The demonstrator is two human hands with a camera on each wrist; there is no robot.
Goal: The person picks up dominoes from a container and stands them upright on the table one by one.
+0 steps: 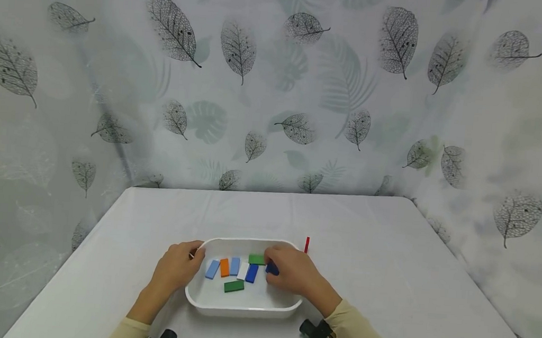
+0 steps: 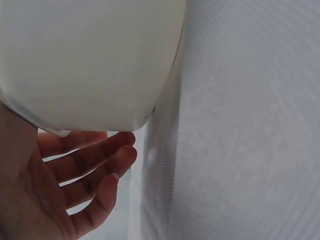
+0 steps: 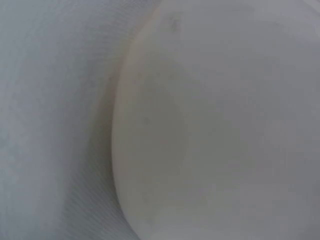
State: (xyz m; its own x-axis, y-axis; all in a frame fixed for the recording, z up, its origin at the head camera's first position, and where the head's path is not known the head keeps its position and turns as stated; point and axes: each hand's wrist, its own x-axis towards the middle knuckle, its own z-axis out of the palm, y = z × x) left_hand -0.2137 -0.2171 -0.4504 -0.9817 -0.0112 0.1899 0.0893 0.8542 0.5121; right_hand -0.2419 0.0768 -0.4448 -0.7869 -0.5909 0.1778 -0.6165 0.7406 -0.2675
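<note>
A white tray (image 1: 240, 311) stands on the table, with several small flat rectangular blocks inside. The left hand (image 1: 178, 265) holds the tray's left rim, thumb over the edge. In the left wrist view the bent fingers (image 2: 85, 160) lie along the tray's outer side. Over the right part of the tray, the right hand (image 1: 294, 270) pinches a dark blue block (image 1: 271, 268). Close to its fingers are a bright green block (image 1: 257, 259) and another blue block (image 1: 251, 273). The right wrist view shows only the tray's outer wall (image 3: 210, 140).
Also in the tray are light blue blocks (image 1: 212, 269), an orange block (image 1: 224, 268), a white block (image 1: 243, 271) and a dark green block (image 1: 234, 286). Just beyond the tray's right corner, a thin red piece (image 1: 306, 244) shows. Leaf-printed curtains (image 1: 258, 83) surround the white table (image 1: 365, 240).
</note>
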